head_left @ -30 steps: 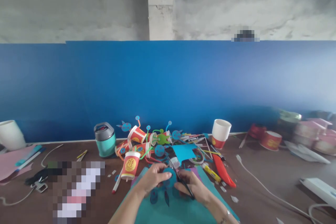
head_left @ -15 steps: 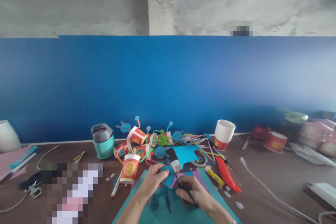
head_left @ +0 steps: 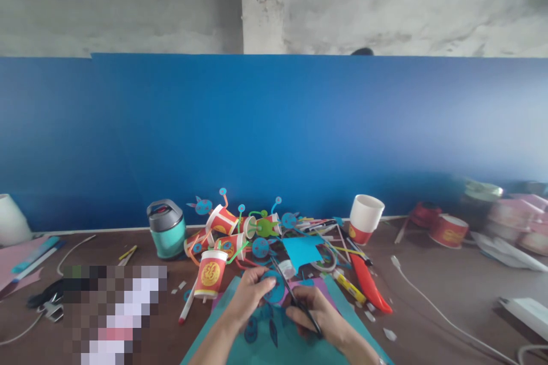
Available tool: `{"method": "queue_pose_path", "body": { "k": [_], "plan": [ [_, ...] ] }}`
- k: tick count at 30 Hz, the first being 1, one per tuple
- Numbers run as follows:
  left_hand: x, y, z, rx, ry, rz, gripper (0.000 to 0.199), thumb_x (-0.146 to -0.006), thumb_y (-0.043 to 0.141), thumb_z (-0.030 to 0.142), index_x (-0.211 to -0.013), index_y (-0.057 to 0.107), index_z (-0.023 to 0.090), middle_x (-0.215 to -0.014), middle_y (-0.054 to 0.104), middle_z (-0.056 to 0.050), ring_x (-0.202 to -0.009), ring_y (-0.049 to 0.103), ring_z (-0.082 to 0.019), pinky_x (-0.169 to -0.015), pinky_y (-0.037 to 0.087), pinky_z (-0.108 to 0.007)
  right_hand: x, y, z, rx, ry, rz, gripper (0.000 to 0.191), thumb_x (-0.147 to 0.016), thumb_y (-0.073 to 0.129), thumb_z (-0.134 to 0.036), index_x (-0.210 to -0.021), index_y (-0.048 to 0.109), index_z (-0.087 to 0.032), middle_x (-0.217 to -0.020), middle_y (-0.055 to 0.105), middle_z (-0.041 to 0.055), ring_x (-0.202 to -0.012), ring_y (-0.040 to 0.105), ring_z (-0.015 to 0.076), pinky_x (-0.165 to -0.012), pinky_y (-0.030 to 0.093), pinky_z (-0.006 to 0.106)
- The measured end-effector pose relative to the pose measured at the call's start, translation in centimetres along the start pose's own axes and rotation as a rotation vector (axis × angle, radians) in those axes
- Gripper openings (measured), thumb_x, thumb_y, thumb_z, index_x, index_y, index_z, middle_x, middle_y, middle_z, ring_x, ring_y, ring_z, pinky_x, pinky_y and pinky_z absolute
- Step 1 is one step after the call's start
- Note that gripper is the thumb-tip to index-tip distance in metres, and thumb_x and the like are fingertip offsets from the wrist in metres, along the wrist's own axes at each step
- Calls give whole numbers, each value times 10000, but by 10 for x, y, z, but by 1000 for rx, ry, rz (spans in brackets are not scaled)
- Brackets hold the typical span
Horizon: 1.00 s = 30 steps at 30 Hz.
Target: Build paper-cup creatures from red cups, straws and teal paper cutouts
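Between the thumb and fingers of my left hand (head_left: 253, 290) is a round blue paper cutout (head_left: 275, 290). My right hand (head_left: 314, 312) is closed around a pair of black-handled scissors (head_left: 309, 315), whose blades point up and left along the cutout's right edge. Whether the blades touch the paper I cannot tell. Below my hands, a teal sheet (head_left: 257, 348) carries small dark blue cutouts (head_left: 273, 332). A bright blue paper piece (head_left: 302, 251) and a small white lid-like piece (head_left: 287, 268) lie just beyond.
Red paper cups with straws and blue paper discs cluster behind, among them an upright cup (head_left: 211, 274). Around them are a teal container (head_left: 167, 229), stacked white cups (head_left: 366, 217), a red-handled tool (head_left: 368, 282), a yellow glue tube (head_left: 350, 287) and a white cable (head_left: 432, 299). A blue partition (head_left: 274, 125) stands behind.
Both hands, the round cutout and the scissors stay almost where they were. The view has shifted very slightly. A dark shape above the partition now sits further left.
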<state>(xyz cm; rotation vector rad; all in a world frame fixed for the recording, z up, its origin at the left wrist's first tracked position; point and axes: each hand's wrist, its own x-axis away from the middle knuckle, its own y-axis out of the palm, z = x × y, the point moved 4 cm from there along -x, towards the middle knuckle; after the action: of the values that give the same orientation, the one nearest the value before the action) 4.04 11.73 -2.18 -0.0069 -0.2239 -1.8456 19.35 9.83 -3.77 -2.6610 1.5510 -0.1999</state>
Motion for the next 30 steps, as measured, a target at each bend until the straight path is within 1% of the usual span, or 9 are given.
{"method": "queue_pose_path", "body": {
  "k": [8, 14, 16, 20, 21, 23, 26, 28, 30],
  "plan": [
    [0, 0, 0, 15, -7, 5, 301, -657, 680, 435, -710, 620, 145, -525, 463, 55, -449, 305, -58, -433, 185, -200, -1, 0, 5, 19, -18, 4, 450, -719, 673, -569, -762, 578, -131, -466, 487, -51, -400, 452, 72, -378, 307, 157],
    [0, -1, -2, 32, 2, 1, 302, -661, 691, 433, -706, 616, 145, -541, 484, 51, -458, 333, -59, -440, 189, -201, -3, -1, 8, 73, -29, 16, 445, -745, 640, -575, -730, 558, -138, -443, 456, -60, -371, 419, 70, -372, 297, 167],
    [-1, -1, -2, 38, 5, -4, 298, -663, 694, 429, -701, 612, 145, -537, 480, 54, -455, 330, -57, -438, 193, -200, -3, -1, 10, 86, -19, 17, 423, -757, 634, -555, -730, 555, -141, -433, 455, -60, -359, 417, 70, -364, 285, 167],
    [0, -3, -3, 32, -14, 37, 279, -669, 705, 412, -723, 618, 153, -537, 478, 62, -453, 337, -55, -426, 187, -187, -3, -1, 9, 115, 16, 26, 363, -762, 636, -498, -702, 549, -150, -420, 477, -54, -341, 418, 69, -350, 280, 163],
    [0, -3, -3, 37, -14, 36, 280, -671, 708, 413, -724, 621, 152, -538, 480, 63, -452, 340, -53, -428, 192, -184, -3, -1, 8, 114, 26, 39, 352, -761, 636, -489, -710, 552, -151, -419, 484, -54, -338, 418, 70, -349, 283, 163],
    [1, -3, -1, 58, 1, 18, 288, -677, 706, 419, -720, 628, 145, -534, 490, 59, -454, 356, -54, -440, 222, -181, -3, -3, 7, 88, 21, 87, 332, -752, 643, -473, -793, 560, -154, -429, 504, -59, -340, 426, 75, -355, 302, 166],
    [1, -3, 3, 97, 38, 13, 291, -679, 704, 419, -709, 632, 138, -540, 536, 41, -481, 423, -72, -493, 309, -190, -3, -8, 6, 58, -5, 181, 329, -732, 665, -425, -897, 520, -181, -456, 515, -78, -369, 446, 86, -390, 338, 180],
    [1, -4, 8, 103, 56, 35, 279, -666, 714, 404, -713, 628, 143, -565, 580, 26, -503, 463, -86, -518, 345, -200, -3, -13, 6, 142, 7, 243, 272, -729, 656, -387, -857, 521, -189, -453, 485, -85, -386, 434, 90, -401, 318, 188],
    [1, -5, 15, 93, 78, 74, 273, -637, 732, 391, -710, 619, 154, -580, 596, 23, -515, 480, -95, -519, 360, -201, -2, -17, 2, 329, 12, 307, 207, -713, 653, -351, -801, 565, -185, -453, 463, -79, -414, 422, 96, -414, 283, 201]
  ]
}}
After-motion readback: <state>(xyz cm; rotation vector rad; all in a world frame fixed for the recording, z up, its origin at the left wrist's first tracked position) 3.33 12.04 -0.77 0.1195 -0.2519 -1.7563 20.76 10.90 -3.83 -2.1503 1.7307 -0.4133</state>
